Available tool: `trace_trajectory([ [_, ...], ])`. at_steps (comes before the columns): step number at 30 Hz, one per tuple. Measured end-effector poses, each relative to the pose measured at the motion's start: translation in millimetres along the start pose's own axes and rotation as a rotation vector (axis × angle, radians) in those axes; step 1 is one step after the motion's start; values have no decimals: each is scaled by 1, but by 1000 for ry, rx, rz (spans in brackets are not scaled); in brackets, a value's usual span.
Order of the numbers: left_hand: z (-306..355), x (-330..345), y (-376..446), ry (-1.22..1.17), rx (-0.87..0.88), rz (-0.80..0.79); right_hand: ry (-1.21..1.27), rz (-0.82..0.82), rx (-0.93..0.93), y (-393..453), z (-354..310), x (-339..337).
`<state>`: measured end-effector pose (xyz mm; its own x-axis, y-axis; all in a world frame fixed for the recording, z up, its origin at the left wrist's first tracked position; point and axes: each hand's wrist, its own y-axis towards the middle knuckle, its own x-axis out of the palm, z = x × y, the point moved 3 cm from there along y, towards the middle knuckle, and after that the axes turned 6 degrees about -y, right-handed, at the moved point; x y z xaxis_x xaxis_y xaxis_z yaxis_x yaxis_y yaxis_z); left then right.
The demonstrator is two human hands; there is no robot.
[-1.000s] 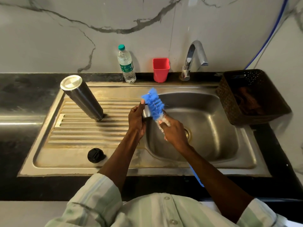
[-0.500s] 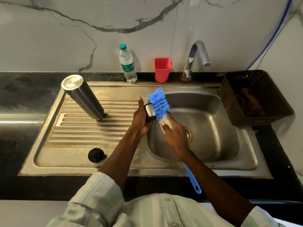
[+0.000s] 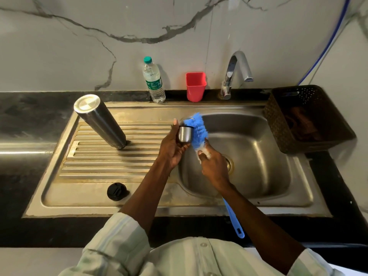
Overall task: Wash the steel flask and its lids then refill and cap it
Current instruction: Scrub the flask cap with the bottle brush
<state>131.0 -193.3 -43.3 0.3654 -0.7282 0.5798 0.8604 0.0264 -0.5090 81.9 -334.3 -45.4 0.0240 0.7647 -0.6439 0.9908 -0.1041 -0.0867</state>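
Observation:
The steel flask [image 3: 100,121] stands upside down on the ribbed drainboard [image 3: 111,164], left of the basin. My left hand [image 3: 172,148] grips the small steel cup lid [image 3: 184,134] at the basin's left rim. My right hand [image 3: 214,166] holds the blue bottle brush [image 3: 196,126] near its bristle head, and the bristles press against the lid's right side. The brush's blue handle runs down under my right forearm toward the counter's front edge. A black inner lid [image 3: 116,191] lies on the flat steel near the front of the drainboard.
Behind the sink stand a clear water bottle [image 3: 153,81] with a green cap, a red cup [image 3: 195,86] and the tap [image 3: 236,73], with no water running. A dark perforated basket [image 3: 306,118] sits at the basin's right. The basin [image 3: 256,156] holds only its drain.
The steel lid has turned in my left hand so its side now shows. The brush head has shifted slightly right and along the lid. Flask and black lid have not moved.

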Motion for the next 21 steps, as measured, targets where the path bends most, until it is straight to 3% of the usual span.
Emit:
trace_trajectory([
  [6,2,2,6,-73,-1,-20,-23,39,-65,-8,-8,-5],
  [9,5,10,3,95,24,-123,44,26,2,-3,-3,-4],
  [11,4,11,4,128,57,-109,46,34,-33,-6,-5,-1],
  [14,-3,12,4,73,46,-111,5,82,-96,-11,-11,2],
  [18,-17,4,5,-48,-14,-56,87,67,9,9,-7,-5],
  [21,-19,-1,9,-144,-13,-25,-98,53,-95,8,-12,-4],
])
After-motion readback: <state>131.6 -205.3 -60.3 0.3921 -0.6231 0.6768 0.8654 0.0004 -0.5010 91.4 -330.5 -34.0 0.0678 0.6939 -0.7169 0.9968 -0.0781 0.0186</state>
